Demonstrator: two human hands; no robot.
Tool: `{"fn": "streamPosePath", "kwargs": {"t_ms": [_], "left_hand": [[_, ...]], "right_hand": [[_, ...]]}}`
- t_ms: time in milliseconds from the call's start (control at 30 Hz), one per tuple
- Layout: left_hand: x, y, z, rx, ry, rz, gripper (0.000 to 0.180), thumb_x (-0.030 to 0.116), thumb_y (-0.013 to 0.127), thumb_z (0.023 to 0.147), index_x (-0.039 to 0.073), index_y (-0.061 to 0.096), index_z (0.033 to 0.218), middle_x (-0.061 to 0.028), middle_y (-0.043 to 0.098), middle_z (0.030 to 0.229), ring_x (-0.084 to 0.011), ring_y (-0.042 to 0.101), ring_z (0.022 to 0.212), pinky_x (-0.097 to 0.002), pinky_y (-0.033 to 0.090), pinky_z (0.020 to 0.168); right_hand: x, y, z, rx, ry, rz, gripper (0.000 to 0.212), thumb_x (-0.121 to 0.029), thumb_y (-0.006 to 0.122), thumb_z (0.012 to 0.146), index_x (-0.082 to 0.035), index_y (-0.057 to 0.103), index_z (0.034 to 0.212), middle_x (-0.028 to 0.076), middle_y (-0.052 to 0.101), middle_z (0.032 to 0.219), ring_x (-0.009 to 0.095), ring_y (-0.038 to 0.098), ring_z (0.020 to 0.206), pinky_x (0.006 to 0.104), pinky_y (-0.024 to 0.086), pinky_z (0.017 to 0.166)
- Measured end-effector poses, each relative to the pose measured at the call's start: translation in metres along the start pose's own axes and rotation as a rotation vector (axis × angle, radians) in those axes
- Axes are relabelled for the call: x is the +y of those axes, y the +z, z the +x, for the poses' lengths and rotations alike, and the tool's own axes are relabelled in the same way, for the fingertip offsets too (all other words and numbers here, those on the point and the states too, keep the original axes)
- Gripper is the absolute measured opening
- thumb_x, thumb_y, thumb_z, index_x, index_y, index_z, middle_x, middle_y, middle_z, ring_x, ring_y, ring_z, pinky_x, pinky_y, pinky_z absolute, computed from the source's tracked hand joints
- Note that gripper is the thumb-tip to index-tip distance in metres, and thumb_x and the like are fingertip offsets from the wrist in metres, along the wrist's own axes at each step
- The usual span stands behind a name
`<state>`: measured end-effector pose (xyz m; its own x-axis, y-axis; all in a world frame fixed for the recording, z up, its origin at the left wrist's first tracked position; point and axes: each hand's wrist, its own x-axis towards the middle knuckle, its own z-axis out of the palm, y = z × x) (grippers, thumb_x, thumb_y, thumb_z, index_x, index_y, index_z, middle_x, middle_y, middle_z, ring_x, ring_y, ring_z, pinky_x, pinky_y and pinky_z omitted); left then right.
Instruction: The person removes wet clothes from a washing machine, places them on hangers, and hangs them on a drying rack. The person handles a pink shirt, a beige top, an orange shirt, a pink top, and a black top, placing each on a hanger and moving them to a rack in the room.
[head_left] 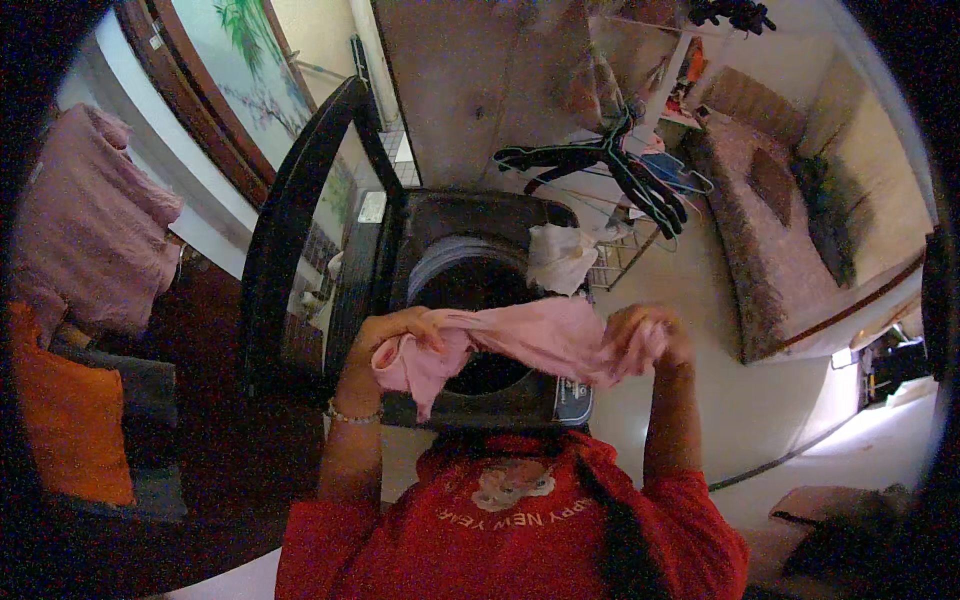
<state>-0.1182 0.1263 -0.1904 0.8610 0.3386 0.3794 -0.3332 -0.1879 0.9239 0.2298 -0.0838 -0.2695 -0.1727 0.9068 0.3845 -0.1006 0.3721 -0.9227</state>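
A pink piece of clothing (525, 335) hangs stretched between my two hands, twisted in the middle. My left hand (398, 326) grips one end, where a rolled opening and a loose corner droop below the fingers. At the other end, my right hand (655, 338) clutches the bunched fabric and is slightly blurred. The garment spans the open tub of a dark top-loading washing machine (420, 215); the inside of the tub is too dark to make out. A whitish cloth (560, 258) drapes over the machine's right rim.
The machine's lid (300, 240) stands raised on the left. Several hangers (620, 165) hang beyond the machine, above a metal rack (625, 255). Pink (100, 220) and orange cloths (75, 425) hang at the far left. A brown couch (760, 190) stands at the right.
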Motion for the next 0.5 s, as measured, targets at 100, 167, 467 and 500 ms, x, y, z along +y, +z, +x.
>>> {"fn": "streamPosePath", "kwargs": {"t_ms": [100,167,467,500], "left_hand": [[-0.027,0.040,-0.003,0.070,0.067,-0.256,0.040,0.035,0.048,0.079,-0.003,0.060,0.082,-0.0150,0.059,0.092,-0.0252,0.056,0.089,-0.0341,0.041,0.082],[0.004,0.052,0.025,-0.147,-0.020,-0.226,0.039,0.033,0.049,0.078,-0.003,0.061,0.086,-0.0157,0.059,0.095,-0.0267,0.055,0.094,-0.0356,0.039,0.086],[-0.005,0.071,0.044,-0.025,-0.311,-0.550,0.059,0.046,0.046,0.072,-0.008,0.059,0.091,-0.0140,0.059,0.089,-0.0247,0.054,0.079,-0.0312,0.041,0.075],[-0.014,0.057,0.050,-0.185,-0.194,-0.323,0.049,0.038,0.047,0.074,-0.006,0.060,0.091,-0.0124,0.059,0.086,-0.0231,0.053,0.075,-0.0294,0.041,0.072]], "right_hand": [[-0.050,0.049,0.043,-0.119,0.100,-0.247,0.047,-0.044,0.054,0.079,-0.002,0.056,0.101,0.011,0.057,0.101,0.024,0.053,0.092,0.0348,0.041,0.082],[-0.046,0.063,0.050,-0.010,0.017,-0.196,0.044,-0.037,0.057,0.079,0.000,0.056,0.103,0.011,0.056,0.103,0.024,0.053,0.091,0.0343,0.041,0.081],[-0.064,0.029,0.056,0.023,0.118,-0.436,0.017,-0.016,0.059,0.080,-0.001,0.061,0.088,0.008,0.057,0.075,0.018,0.054,0.072,0.0302,0.043,0.063],[-0.072,0.021,0.056,0.057,0.056,-0.379,0.016,-0.016,0.059,0.080,-0.001,0.061,0.087,0.007,0.057,0.075,0.018,0.054,0.071,0.0301,0.043,0.063]]}}
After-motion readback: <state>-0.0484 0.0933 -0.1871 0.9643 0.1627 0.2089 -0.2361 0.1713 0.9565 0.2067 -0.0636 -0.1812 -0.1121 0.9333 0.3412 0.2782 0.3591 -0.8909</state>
